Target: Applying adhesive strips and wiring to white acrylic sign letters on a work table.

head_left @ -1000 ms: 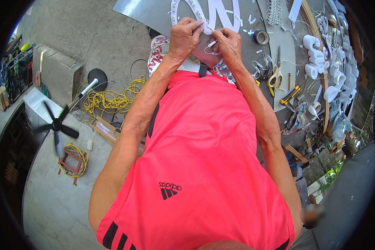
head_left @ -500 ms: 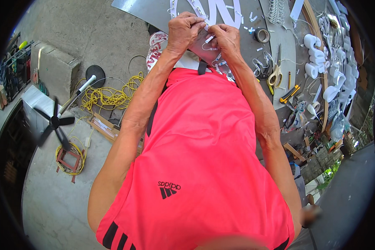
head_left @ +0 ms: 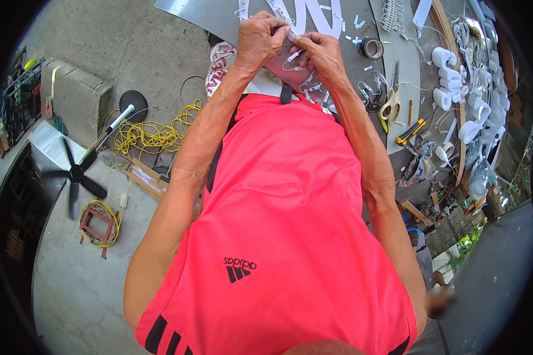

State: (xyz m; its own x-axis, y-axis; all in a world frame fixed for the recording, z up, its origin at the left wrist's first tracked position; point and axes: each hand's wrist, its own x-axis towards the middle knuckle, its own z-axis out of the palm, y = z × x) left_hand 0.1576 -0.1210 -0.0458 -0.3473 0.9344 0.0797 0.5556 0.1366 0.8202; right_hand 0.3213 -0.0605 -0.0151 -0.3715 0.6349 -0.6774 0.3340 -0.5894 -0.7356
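Observation:
Close together at the top middle, my left hand and my right hand both have thumb and fingers pinched on one small white LED module. From it a wired string of LED modules hangs down by my right fingers toward my lap. Just beyond the hands lie white cut-out letter shapes, with modules set along the left one. They rest on a grey metal sheet. The fingers partly hide the held module.
Right of my hands are a black tape roll, scissors, a yellow-black cutter and small white scraps. White curled strips crowd the far right. A standing fan, yellow cable and concrete block occupy the left floor.
My two hands keep their pinch on the LED module, with only slight finger movement. The right hand's fingers have drawn a little lower. The fan's blades have turned.

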